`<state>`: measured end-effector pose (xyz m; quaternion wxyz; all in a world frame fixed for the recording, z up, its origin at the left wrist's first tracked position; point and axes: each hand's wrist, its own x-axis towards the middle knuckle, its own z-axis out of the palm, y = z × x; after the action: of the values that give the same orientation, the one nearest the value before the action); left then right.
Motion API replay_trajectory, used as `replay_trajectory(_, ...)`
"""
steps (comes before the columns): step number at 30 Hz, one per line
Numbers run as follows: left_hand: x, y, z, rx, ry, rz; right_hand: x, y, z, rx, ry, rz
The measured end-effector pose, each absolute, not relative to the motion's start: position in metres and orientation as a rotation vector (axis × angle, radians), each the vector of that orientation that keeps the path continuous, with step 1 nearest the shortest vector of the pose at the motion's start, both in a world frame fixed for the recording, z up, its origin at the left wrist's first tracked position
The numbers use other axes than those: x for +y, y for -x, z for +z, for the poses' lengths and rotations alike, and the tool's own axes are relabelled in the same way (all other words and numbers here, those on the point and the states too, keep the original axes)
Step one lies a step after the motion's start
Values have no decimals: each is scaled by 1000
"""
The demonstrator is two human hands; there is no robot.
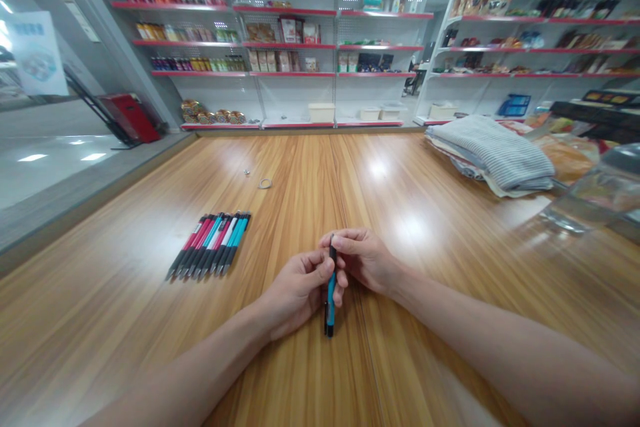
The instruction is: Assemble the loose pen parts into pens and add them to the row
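Both my hands are closed on one blue pen (331,293) with black ends and a black clip, held over the wooden table. My left hand (300,287) grips its barrel near the dark grip section, thumb on top. At the far end of the pen, my right hand (367,257) pinches the tip between thumb and finger; the fingers partly hide that tip. To the left, a row of several pens (210,245) in pink, blue and white lies side by side on the table, their dark grips and tips pointing toward me.
A small ring (265,183) and a tiny metallic piece (247,172) lie beyond the pens. Folded striped cloth (500,147) is stacked at the right, near a clear container (595,190). Stocked shelves (290,43) stand behind the table (150,347); a red cart (131,117) is at the left.
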<state>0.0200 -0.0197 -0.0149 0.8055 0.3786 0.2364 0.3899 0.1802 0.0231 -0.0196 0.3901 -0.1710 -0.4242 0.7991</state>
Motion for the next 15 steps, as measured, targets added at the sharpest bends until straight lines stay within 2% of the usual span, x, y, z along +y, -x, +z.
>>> replay_trajectory(15, -18, -18, -18, 524, -771, 800, 22, -181, -16, -1055, 570, 2022)
